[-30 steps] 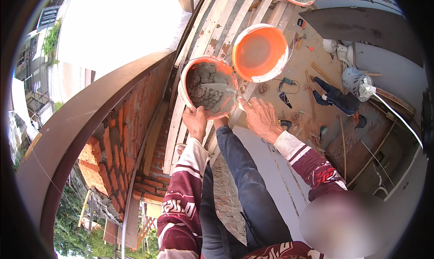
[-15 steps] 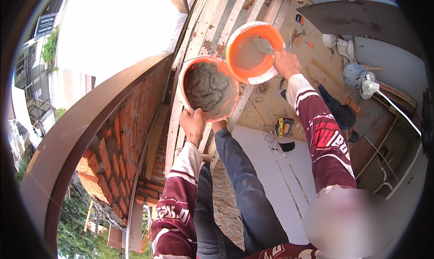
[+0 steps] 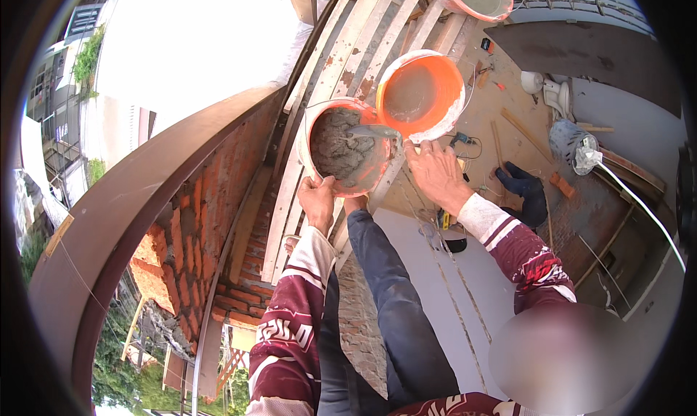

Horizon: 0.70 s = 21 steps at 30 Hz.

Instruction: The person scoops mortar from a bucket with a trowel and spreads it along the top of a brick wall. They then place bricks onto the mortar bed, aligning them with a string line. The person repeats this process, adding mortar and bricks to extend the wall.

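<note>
Mortar sits grey, lumpy in round bucket.

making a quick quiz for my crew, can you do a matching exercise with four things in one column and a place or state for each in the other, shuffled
Column 1
1. Left hand
2. Right hand
3. Trowel
4. Middle bucket

Column 2
A. Tip at the thick grey mix
B. Bright orange inside, with cloudy liquid
C. Gripping the near bucket by its rim
D. Holding a tool at its handle end

Right pairs: 1-C, 2-D, 3-A, 4-B
</note>
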Tool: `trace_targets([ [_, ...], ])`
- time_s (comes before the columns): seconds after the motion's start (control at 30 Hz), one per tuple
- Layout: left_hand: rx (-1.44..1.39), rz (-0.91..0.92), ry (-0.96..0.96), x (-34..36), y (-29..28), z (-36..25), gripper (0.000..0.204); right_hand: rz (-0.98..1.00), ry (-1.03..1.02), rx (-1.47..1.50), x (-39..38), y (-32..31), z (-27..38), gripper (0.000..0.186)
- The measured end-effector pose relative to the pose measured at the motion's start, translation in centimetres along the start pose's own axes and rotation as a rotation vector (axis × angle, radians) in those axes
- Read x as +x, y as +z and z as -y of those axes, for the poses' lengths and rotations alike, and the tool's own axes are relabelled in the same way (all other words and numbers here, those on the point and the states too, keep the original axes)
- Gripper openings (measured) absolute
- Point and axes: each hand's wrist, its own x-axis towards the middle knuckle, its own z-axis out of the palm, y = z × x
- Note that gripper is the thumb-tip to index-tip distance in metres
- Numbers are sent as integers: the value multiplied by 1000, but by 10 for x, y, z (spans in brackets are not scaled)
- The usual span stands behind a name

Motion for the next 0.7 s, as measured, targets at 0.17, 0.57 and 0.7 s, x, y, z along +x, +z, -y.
trace_targets([
  [0.17, -99, 73, -59, -1, -6, 2, 20, -66, -43, -266, 73, 24, 45, 37],
  [0.57, -131, 72, 34, 12, -21, 21, 10, 230, 143, 488, 66, 97, 51, 24],
  [0.7, -104, 85, -28, 14, -30, 30, 7, 278, 129, 539, 54, 114, 69, 25],
])
